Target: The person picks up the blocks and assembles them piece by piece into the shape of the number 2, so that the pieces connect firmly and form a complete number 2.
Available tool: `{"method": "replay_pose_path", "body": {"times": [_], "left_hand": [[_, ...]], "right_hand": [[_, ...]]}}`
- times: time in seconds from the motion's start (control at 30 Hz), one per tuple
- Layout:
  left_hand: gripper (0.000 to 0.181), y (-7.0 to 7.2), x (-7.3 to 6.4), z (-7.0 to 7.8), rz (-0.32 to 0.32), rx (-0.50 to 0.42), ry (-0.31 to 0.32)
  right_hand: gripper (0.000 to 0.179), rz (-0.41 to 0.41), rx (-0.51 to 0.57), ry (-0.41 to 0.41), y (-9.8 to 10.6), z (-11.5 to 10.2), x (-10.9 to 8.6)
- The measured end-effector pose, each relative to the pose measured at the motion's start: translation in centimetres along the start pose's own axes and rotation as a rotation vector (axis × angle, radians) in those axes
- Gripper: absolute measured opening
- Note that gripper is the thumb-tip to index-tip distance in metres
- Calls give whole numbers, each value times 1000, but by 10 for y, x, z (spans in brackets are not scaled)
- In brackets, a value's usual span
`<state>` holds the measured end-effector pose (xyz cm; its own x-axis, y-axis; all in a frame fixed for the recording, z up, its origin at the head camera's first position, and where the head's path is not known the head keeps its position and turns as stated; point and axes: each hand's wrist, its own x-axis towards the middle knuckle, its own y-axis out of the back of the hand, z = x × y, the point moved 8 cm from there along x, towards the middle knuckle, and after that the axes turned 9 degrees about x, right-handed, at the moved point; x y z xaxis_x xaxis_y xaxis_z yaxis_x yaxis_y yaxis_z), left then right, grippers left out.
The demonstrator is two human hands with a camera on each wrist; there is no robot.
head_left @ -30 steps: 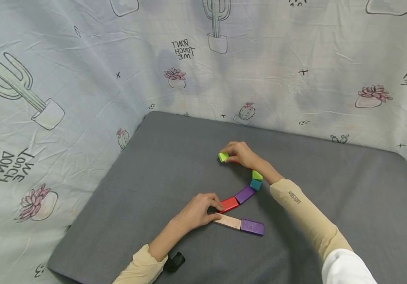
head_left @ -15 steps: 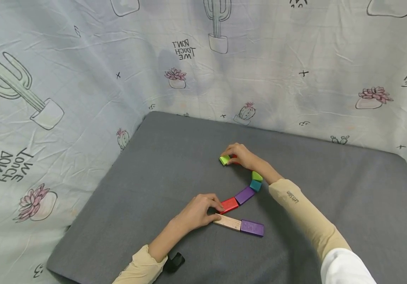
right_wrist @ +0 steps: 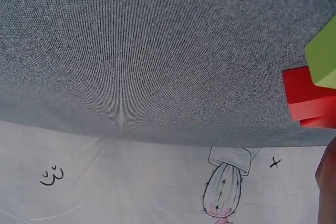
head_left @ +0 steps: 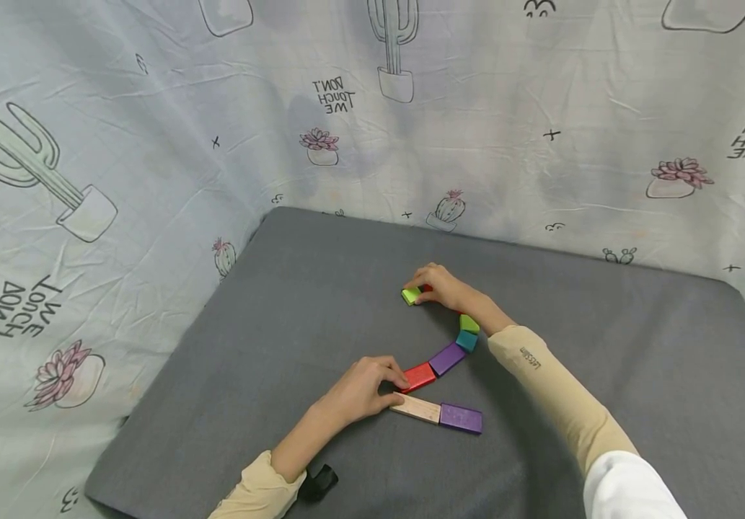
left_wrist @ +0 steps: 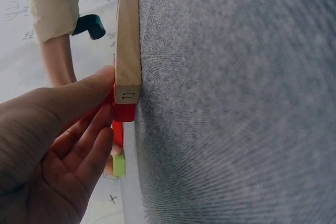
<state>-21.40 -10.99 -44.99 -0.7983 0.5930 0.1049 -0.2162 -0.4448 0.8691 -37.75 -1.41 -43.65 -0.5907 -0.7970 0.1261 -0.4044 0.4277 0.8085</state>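
Note:
In the head view my right hand pinches a lime-green block at the far end of a curved row. Beside it lies a red block, mostly hidden by the hand; the right wrist view shows red blocks against the green one. My left hand rests its thumb on the end of a plain wooden block and a finger on a red block. The left wrist view shows the thumb on the wooden block's upper side, the other fingers nearly straight.
Along the curve lie a purple block, a teal block and a green block. Another purple block touches the wooden one. A black object is beside the left sleeve. Grey cloth covers the table, with printed curtains behind.
My right hand has drawn the lime-green block slightly nearer and turned it against the red one. My left hand has stayed in place.

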Motion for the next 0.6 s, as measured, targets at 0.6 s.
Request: {"method": "replay_pose_path", "body": {"times": [0.6], "left_hand": [[15, 1, 14, 5, -113, 103, 27]], "right_hand": [[47, -80, 3, -135, 13, 2, -5]]}}
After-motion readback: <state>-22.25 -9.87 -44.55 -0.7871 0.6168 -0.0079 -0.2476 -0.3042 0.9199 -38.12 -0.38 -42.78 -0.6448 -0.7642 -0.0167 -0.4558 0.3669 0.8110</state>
